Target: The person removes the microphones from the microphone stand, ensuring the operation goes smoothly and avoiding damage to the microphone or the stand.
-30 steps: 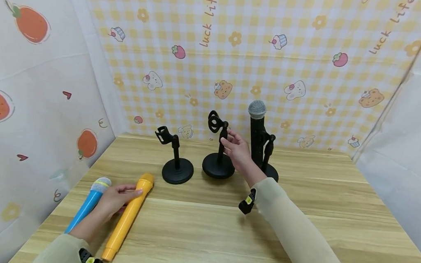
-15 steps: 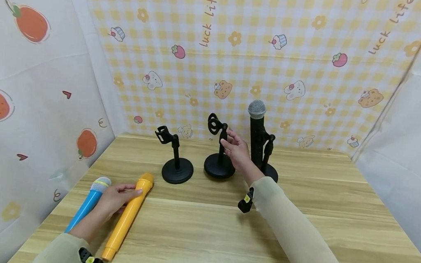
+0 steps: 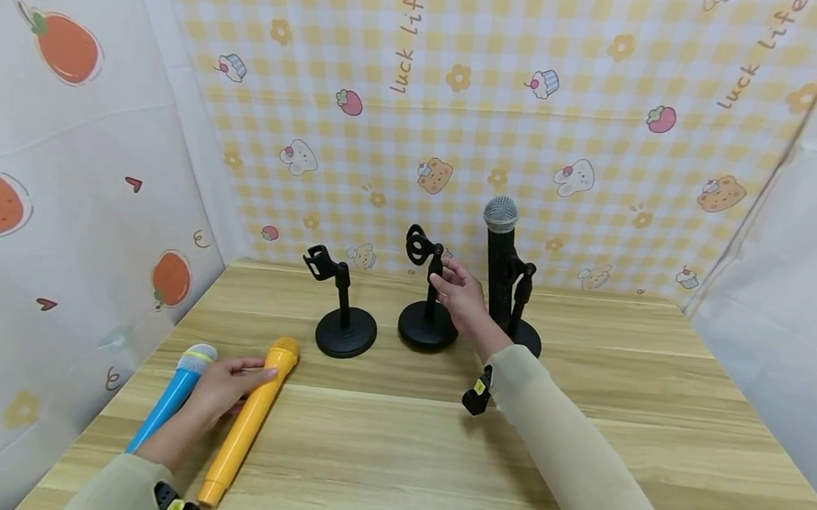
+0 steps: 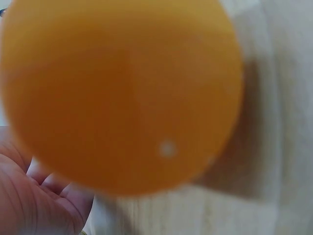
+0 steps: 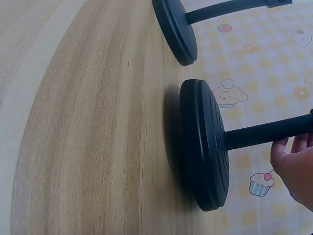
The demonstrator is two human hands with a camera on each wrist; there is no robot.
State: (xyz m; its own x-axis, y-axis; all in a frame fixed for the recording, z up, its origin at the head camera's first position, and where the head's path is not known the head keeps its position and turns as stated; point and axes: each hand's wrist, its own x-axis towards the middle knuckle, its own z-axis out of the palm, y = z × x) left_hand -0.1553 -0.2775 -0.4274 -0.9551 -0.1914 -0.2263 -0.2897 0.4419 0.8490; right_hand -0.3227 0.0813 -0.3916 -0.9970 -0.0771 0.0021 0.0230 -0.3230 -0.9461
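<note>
On the left, my left hand [image 3: 221, 388] grips the upper body of an orange microphone [image 3: 243, 434], thumb across its top side. The microphone's round butt end [image 4: 122, 98] fills much of the left wrist view and covers part of the hand. A blue microphone [image 3: 169, 404] with a silver head lies just left of that hand, partly behind the forearm. My right hand [image 3: 464, 298] pinches the post of the middle black microphone stand [image 3: 427, 328], whose clip holds nothing. In the right wrist view the fingertips meet the stand's post [image 5: 264, 133] above its round base.
Another black stand [image 3: 345, 334] with a bare clip stands to the left. To the right, a third stand [image 3: 523, 296] carries a black microphone [image 3: 500, 262] with a silver mesh head, close beside my right forearm. A checked cloth [image 3: 455, 115] hangs behind the wooden table [image 3: 378, 461].
The middle stand, in my right hand's pinch, has shifted slightly right and lower, and its clip sits a little lower. My left hand and the orange microphone have stayed put.
</note>
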